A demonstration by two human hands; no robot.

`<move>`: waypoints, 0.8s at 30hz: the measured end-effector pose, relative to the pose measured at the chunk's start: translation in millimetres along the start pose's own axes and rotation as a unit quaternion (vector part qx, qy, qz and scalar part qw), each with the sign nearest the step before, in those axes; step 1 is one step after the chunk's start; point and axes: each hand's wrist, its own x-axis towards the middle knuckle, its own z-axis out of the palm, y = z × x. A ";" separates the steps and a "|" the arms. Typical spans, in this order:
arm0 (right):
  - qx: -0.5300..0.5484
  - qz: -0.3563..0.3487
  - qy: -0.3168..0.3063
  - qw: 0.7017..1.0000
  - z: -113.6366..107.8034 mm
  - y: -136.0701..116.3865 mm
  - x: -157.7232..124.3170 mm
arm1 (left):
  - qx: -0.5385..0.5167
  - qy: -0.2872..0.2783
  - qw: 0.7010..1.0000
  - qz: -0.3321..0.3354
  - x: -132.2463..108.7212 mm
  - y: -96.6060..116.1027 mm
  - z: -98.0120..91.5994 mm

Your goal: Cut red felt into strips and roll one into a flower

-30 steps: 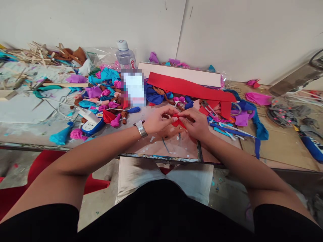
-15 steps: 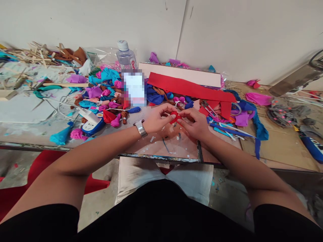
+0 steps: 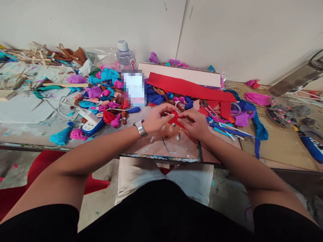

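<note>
Between my hands is a small piece of red crepe paper (image 3: pixel 176 119), pinched from both sides above the near part of the table. My left hand (image 3: pixel 161 117), with a metal watch at the wrist, closes thumb and fingers on the paper's left edge. On its right side my right hand (image 3: pixel 193 122) grips it between thumb and forefinger. Fingertips hide part of the paper. Behind the hands, a long red crepe paper strip (image 3: pixel 186 87) lies across the table. A pair of scissors (image 3: pixel 209 108) rests beyond my right hand.
A water bottle (image 3: pixel 126 55) and a blurred lit screen (image 3: pixel 134 88) stand behind many coloured paper pieces. Left of my hands sits a blue-and-white power socket (image 3: pixel 93 125) with a cable. Brown cardboard (image 3: pixel 277 144) lies to the right, and thin wood sticks (image 3: pixel 37 55) heap far left.
The red paper between my fingers now shows more spread out, reaching lower toward my right thumb. My hands have barely shifted.
</note>
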 end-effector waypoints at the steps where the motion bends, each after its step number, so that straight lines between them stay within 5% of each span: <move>1: 0.002 0.000 -0.001 1.000 0.1 -0.2 -0.1 | -0.011 -0.002 1.000 -0.002 0.1 0.0 -0.2; 12: -0.011 -0.015 -0.010 1.000 0.8 1.5 -0.6 | -0.025 -0.038 0.999 0.008 -0.6 -5.9 1.2; 24: -0.016 -0.008 -0.006 1.000 1.4 -0.1 0.3 | 0.096 -0.065 0.991 0.059 -2.5 3.3 -1.4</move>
